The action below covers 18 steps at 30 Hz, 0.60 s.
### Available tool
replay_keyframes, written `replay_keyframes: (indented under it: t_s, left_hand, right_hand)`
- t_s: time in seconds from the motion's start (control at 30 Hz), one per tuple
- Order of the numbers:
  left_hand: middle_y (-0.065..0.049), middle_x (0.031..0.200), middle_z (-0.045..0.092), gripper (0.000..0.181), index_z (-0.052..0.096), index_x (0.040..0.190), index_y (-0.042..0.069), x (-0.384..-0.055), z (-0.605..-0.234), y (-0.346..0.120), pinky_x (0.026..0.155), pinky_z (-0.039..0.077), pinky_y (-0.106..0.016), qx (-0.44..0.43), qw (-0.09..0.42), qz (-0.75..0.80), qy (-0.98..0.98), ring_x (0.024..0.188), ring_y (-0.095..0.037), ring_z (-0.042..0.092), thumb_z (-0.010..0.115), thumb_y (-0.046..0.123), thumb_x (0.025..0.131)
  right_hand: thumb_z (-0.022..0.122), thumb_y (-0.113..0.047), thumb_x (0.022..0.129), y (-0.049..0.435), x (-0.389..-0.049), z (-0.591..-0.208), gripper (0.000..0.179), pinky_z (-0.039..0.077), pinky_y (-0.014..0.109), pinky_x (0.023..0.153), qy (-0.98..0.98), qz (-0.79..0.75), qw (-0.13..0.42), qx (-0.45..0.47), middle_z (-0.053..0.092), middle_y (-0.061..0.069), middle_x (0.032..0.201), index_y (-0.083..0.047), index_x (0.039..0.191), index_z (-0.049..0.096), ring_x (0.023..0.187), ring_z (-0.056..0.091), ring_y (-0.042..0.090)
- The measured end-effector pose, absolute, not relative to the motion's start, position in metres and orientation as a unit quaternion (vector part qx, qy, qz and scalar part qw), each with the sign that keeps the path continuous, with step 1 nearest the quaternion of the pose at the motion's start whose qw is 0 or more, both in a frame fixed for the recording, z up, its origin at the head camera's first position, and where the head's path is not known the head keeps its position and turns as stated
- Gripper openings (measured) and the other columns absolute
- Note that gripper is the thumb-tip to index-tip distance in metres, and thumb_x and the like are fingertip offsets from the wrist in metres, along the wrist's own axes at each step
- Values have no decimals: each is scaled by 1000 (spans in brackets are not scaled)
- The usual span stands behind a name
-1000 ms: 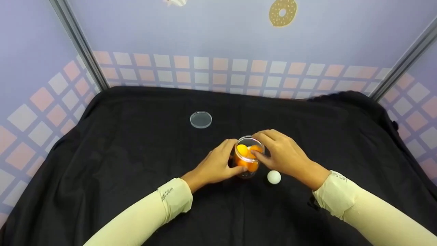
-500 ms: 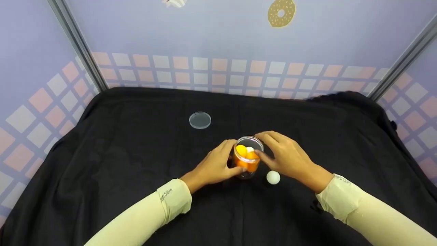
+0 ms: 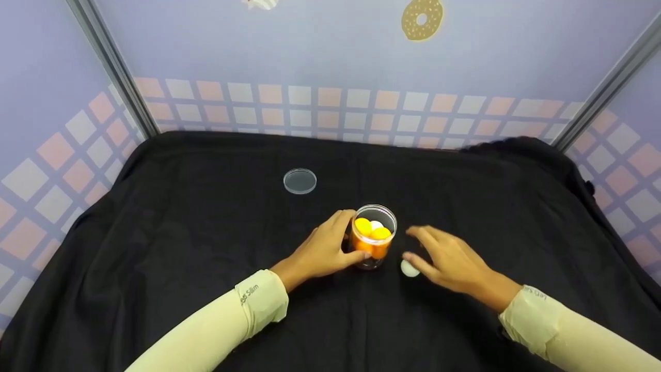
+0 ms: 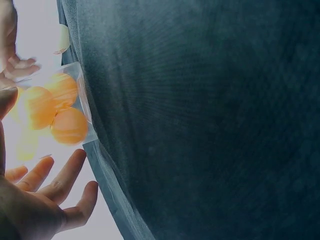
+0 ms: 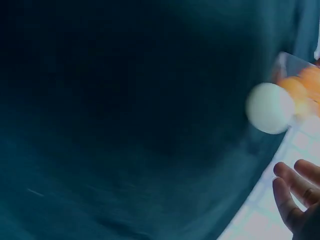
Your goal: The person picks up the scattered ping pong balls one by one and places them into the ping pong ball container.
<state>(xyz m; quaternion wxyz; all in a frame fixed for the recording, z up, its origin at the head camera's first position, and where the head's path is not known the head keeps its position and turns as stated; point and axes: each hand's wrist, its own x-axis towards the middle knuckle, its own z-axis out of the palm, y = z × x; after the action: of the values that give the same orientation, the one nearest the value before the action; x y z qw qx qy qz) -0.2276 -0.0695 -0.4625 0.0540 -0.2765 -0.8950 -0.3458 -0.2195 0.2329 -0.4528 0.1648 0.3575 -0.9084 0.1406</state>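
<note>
My left hand (image 3: 323, 249) grips a clear plastic jar (image 3: 370, 263) from its left side, thumb across the front. Inside the open jar lie several yellow-orange balls (image 3: 381, 234) and a white one (image 3: 376, 225), the size of ping-pong balls. In the left wrist view, orange balls (image 4: 69, 125) show through the clear wall. To the right of the jar, a loose white ball (image 3: 409, 268) sits on the black cloth. My right hand (image 3: 457, 262) hovers by it, fingers spread, the thumb overlapping it in the head view. The right wrist view shows that white ball (image 5: 270, 108) in front of the jar.
A clear round lid (image 3: 300, 182) lies on the black cloth (image 3: 206, 217) behind and left of the jar. Tiled-pattern walls (image 3: 330, 101) with grey corner posts enclose the back and sides of the table.
My right hand has let go of an orange ball in the jar, left the rim and moved right and down to the loose white ball. My left hand stays on the jar.
</note>
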Motion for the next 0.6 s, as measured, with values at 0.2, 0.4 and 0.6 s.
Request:
replay_keyframes:
  t_s: [0.2, 0.4, 0.6]
  left_hand:
    - [-1, 129, 56, 77, 44, 143, 14, -227, -462, -69, 102, 54, -34, -277, 52, -351, -893, 116, -22, 61, 80, 49, 85]
    - [-2, 129, 57, 76, 44, 143, 13, -228, -461, -69, 103, 53, -34, -279, 55, -349, -893, 116, -21, 60, 79, 50, 85]
    - [-1, 131, 56, 78, 44, 144, 13, -228, -462, -69, 104, 53, -34, -276, 47, -351, -893, 118, -20, 59, 79, 50, 85]
  right_hand:
    - [71, -50, 92, 242, -211, -474, 51, 60, 39, 83, -911, 121, 141, 368, 70, 1, 114, -15, 128, 63, 99, 71, 18]
    - [75, -48, 90, 243, -208, -484, 50, 60, 37, 82, -909, 114, 139, 376, 70, 0, 112, -17, 127, 63, 97, 69, 14]
    - [79, -35, 87, 244, -209, -491, 43, 59, 33, 75, -898, 111, 164, 392, 68, -2, 104, -16, 123, 66, 91, 63, 11]
